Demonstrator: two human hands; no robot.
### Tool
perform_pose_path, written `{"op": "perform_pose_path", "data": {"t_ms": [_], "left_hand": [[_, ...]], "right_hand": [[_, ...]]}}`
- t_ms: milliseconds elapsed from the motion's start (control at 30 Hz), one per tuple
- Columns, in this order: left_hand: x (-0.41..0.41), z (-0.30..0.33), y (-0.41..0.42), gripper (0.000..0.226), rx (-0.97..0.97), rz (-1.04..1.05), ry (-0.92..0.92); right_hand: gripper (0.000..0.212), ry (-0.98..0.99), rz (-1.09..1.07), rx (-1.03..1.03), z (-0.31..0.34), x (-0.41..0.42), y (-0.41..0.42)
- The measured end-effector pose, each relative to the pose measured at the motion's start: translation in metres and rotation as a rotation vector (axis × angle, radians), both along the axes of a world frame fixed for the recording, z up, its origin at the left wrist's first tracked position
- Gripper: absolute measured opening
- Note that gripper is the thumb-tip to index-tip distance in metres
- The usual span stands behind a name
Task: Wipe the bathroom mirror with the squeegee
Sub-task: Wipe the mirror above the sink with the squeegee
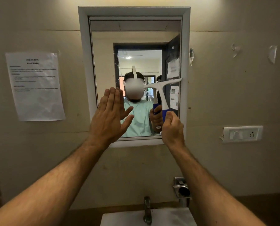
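The right hand (172, 126) is wrapped around the blue grip of the white plastic T-shaped squeegee (163, 92), whose blade lies against the white-framed rectangular wall mirror (185, 46) at about 3 o'clock on the glass, its tip touching the right frame edge. The left hand (109, 118) is flat, fingers straight, at about 8 o'clock, seemingly on the glass. A stroke looks under way; next likely calls for a steady downward pull. The bottom frame is near, and the steel tap (147, 209) waits below.
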State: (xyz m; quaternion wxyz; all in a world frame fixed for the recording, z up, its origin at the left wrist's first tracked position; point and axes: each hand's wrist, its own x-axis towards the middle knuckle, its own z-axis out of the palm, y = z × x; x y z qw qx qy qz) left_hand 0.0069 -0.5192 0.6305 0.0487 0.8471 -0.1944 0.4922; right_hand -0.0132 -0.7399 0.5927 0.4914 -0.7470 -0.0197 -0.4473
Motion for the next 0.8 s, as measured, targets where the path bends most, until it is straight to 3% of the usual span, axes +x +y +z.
{"op": "perform_pose_path", "data": {"t_ms": [200, 400, 800], "left_hand": [[-0.002, 0.001, 0.0, 0.094, -0.022, -0.008, 0.004], [-0.004, -0.002, -0.002, 0.093, -0.032, -0.023, -0.007], [-0.005, -0.01, 0.014, 0.096, -0.061, 0.009, 0.034]], "right_hand": [[0.03, -0.14, 0.054, -0.122, 0.062, -0.001, 0.012], [0.044, -0.083, 0.118, 0.09, 0.116, 0.001, 0.017], [0.046, 0.017, 0.058, 0.076, 0.02, 0.001, 0.007]]}}
